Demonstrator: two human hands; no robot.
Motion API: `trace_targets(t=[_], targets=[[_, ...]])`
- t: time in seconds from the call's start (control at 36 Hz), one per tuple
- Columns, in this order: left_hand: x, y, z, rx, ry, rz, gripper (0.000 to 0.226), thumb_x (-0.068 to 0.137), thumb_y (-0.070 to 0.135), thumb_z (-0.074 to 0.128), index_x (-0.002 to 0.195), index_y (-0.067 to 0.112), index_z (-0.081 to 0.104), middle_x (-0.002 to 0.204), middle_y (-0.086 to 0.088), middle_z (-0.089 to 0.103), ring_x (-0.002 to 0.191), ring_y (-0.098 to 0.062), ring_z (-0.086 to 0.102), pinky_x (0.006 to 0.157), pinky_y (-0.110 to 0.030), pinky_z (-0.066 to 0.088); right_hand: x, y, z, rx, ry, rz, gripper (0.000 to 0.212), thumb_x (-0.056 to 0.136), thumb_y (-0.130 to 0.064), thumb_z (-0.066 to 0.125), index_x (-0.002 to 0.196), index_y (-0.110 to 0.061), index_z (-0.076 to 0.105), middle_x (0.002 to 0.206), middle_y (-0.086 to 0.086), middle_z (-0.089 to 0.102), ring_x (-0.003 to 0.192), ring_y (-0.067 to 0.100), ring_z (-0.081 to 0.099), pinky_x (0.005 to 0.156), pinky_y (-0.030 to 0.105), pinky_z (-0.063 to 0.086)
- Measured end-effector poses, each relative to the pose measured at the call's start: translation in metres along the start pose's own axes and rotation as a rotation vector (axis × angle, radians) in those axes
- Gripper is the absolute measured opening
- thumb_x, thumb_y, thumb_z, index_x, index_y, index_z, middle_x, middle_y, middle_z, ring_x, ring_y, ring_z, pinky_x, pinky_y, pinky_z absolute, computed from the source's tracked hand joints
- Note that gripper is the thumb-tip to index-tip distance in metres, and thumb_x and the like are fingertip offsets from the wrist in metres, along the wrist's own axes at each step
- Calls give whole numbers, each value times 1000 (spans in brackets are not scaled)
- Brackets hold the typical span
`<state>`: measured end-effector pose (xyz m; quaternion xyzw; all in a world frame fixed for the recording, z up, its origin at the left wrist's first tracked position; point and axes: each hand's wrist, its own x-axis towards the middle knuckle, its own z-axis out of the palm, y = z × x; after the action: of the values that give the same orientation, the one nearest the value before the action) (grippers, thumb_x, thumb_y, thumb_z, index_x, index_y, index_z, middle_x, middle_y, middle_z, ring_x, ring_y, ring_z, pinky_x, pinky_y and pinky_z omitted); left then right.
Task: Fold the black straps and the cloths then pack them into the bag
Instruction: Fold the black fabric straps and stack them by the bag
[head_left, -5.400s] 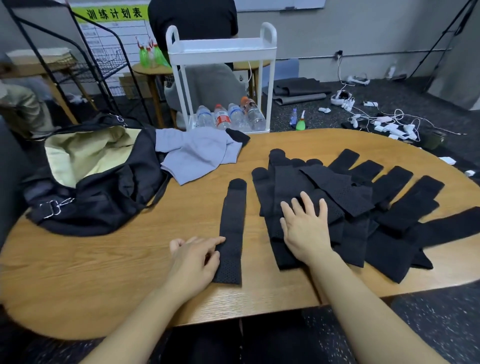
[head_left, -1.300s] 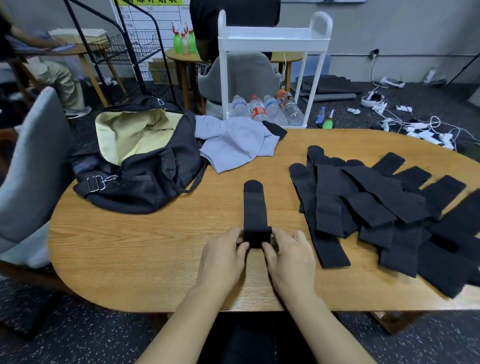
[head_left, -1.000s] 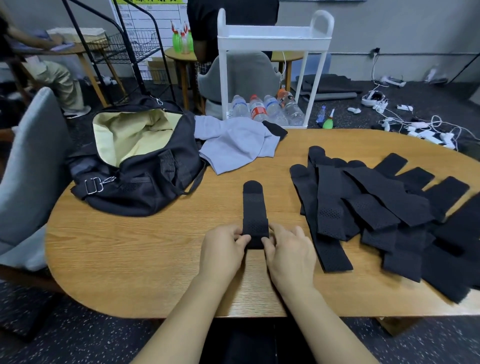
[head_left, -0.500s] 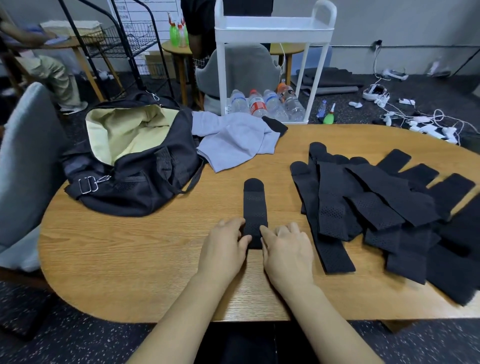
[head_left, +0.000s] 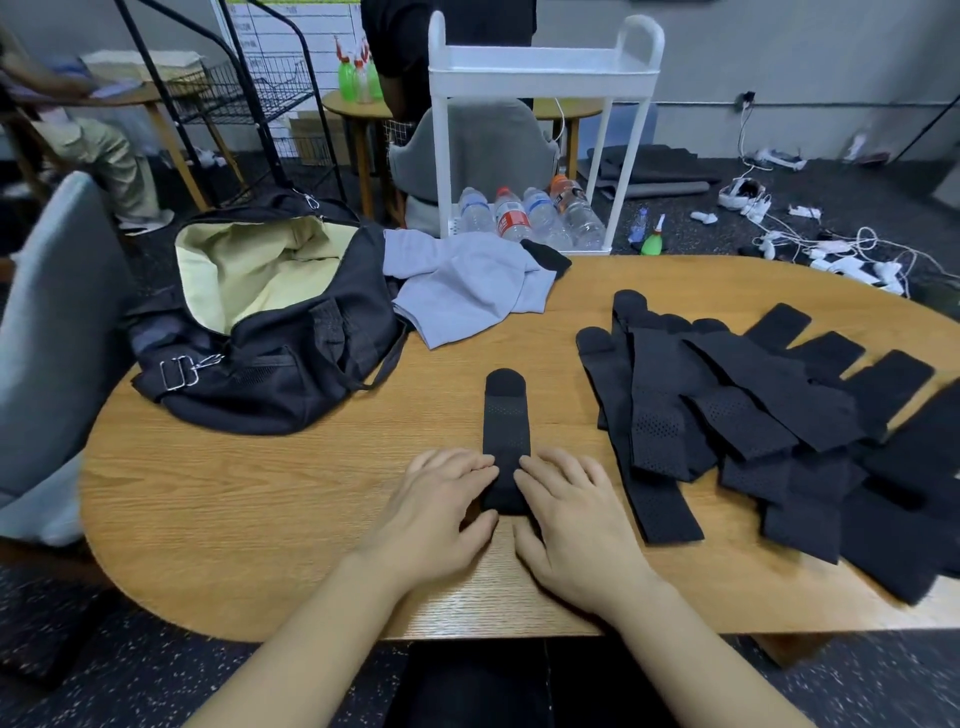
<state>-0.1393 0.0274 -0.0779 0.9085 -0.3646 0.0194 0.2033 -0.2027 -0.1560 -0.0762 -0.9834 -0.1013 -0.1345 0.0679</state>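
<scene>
Your left hand (head_left: 441, 506) and right hand (head_left: 574, 514) press flat, fingers spread, on the first black strap (head_left: 504, 441), right of the open bag (head_left: 260, 332). Strap pile (head_left: 753, 415) and grey cloth (head_left: 467, 286) remain unfolded; nothing looks packed.

Task items on wooden table (head_left: 260, 499): straps, cloth, bag.

1 black strap (head_left: 505, 415), folded/doubled, flat, long axis running away from the viewer, rounded tab at far end, perforated mid section; near end pressed under left hand (head_left: 441, 506) and right hand (head_left: 569, 512), fingers flat. Approx. a dozen more black straps (head_left: 753, 415), unfolded, fanned and overlapping in a heap on the right side. Grey cloth (head_left: 467, 286), crumpled, far centre, touching bag. Black bag (head_left: 270, 358), far left, mouth wide open, cream lining, metal buckle on front.
</scene>
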Motion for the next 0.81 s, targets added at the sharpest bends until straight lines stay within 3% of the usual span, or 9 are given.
trace_targets(t=[0.25, 0.36, 0.47, 0.61, 0.67, 0.75, 0.81], targets=[[-27, 11, -3, -49, 28, -6, 50, 90, 49, 43, 130, 25, 63, 130, 14, 61, 123, -5, 47, 110, -22, 23, -19, -4, -5, 178, 92, -1, 36, 75, -26, 54, 105, -17, 72, 111, -8, 68, 109, 17, 52, 93, 29, 36], [-23, 14, 6, -173, 152, -134, 31, 93, 31, 59, 122, 24, 67, 117, 15, 66, 113, -4, 53, 100, -32, 46, -15, -7, -2, 358, 113, 227, 30, 83, -19, 62, 110, -27, 70, 103, -11, 64, 100, 15, 49, 84, 30, 40], [-10, 24, 7, -243, 212, -317, 22, 95, 25, 61, 114, 29, 69, 105, 14, 69, 103, -10, 56, 89, -31, 46, -6, -11, -3, 425, 79, 407, 24, 92, -29, 61, 113, -39, 68, 96, -10, 47, 96, 16, 42, 80, 26, 32], [1, 28, 8, -280, 240, -453, 18, 95, 30, 60, 109, 23, 69, 95, 9, 71, 91, -14, 63, 80, -37, 51, 6, -15, 2, 380, 148, 480, 23, 92, -39, 61, 113, -36, 69, 90, -8, 58, 92, 19, 50, 78, 30, 36], [4, 28, 10, -289, 264, -473, 18, 95, 31, 61, 106, 20, 70, 91, 7, 72, 86, -15, 64, 77, -38, 52, 11, -18, 2, 365, 227, 475, 18, 89, -31, 69, 106, -29, 73, 77, -10, 58, 83, 18, 53, 75, 33, 38], [7, 30, 11, -250, 275, -472, 18, 95, 32, 60, 104, 22, 72, 89, 5, 69, 85, -15, 61, 75, -34, 49, 16, -24, 0, 321, 330, 481, 11, 77, -19, 81, 86, -20, 76, 59, -20, 38, 69, 19, 55, 65, 32, 39], [11, 30, 9, -219, 265, -478, 16, 96, 32, 58, 100, 25, 71, 86, 5, 66, 83, -15, 57, 70, -31, 45, 20, -24, 3, 264, 338, 492, 10, 74, -18, 83, 76, -19, 74, 54, -14, 46, 65, 20, 55, 62, 31, 36]])
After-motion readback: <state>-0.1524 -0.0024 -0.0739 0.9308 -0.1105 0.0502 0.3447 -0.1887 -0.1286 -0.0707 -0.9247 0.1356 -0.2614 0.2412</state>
